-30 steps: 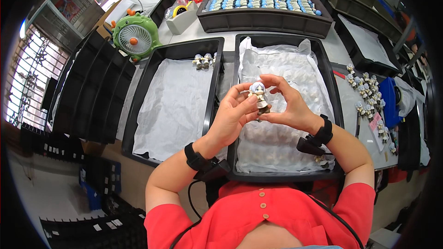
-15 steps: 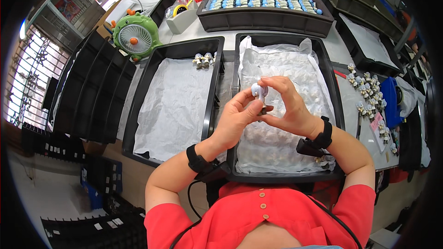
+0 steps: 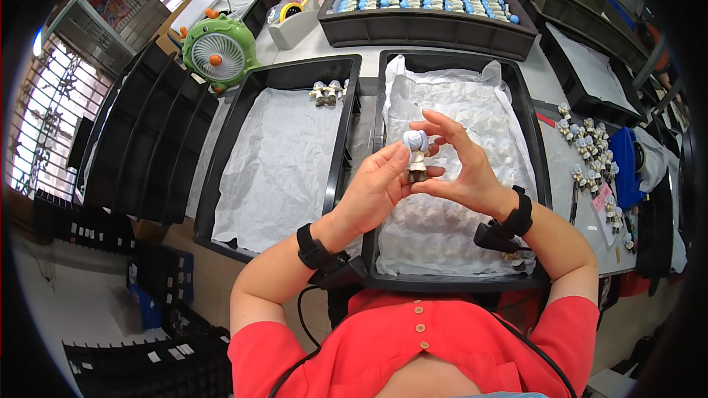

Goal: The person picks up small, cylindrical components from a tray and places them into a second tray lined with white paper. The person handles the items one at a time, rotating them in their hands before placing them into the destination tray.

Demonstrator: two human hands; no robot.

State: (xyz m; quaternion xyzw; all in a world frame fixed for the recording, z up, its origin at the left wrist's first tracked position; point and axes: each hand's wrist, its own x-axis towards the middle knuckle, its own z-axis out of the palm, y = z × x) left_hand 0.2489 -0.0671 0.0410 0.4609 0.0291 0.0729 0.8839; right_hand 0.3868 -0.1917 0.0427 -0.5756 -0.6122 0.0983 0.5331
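Note:
A small figurine [image 3: 417, 156] with pale lavender hair, a cream body and a dark base stands upright between my hands, over the paper-lined right tray. My left hand [image 3: 375, 183] pinches it from the left, with the thumb along its side. My right hand [image 3: 467, 171] curves round its right side. The right thumb is at the base and the index finger is raised off the head. Several similar figurines [image 3: 329, 93] stand together in the upper right corner of the left black tray [image 3: 344, 125], on white paper.
The right black tray [image 3: 544, 169] holds lumpy white paper [image 3: 457, 236]. More figurines [image 3: 590, 144] lie on the table at right, beside a blue bin [image 3: 625, 166]. A green fan [image 3: 219, 51] stands at back left. A grey crate [image 3: 428, 33] of blue-and-white pieces sits behind.
The figurine has been turned in my fingers and now shows more of its hair and body. My right index finger has lifted from its head. Another person's hand has left the far crate.

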